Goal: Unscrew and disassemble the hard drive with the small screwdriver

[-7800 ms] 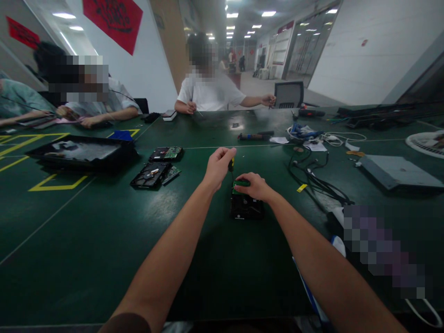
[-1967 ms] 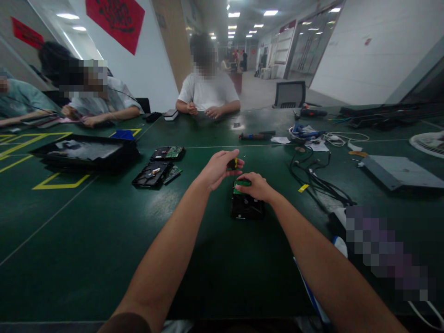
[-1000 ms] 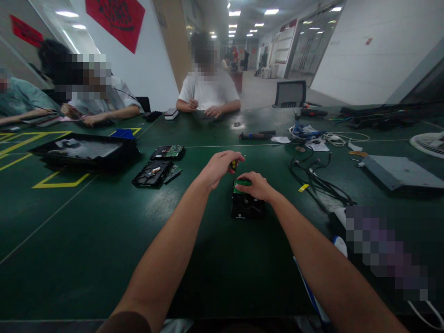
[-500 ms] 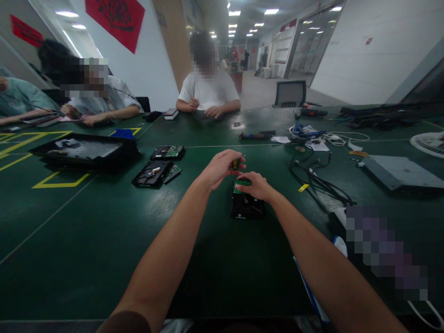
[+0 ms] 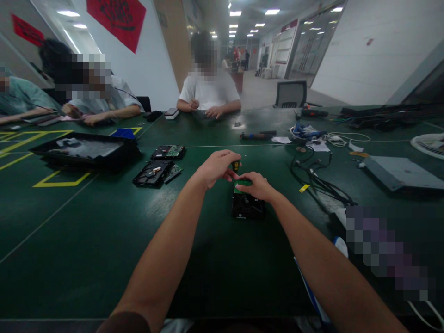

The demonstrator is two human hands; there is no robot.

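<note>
Head cam: L hand is near mid-frame, its grip pinching a small black & yellow screwdriver handle. R hand sits on a flat black hard drive w/ a green circuit board on it, on the dark green tabletop, just right of & below mid-frame. R thumb is on the board; can't tell if that grip squeezes. Left of mid-frame: another flat black drive w/ a loose green board beside it. Far left: big black plastic tray.
</note>
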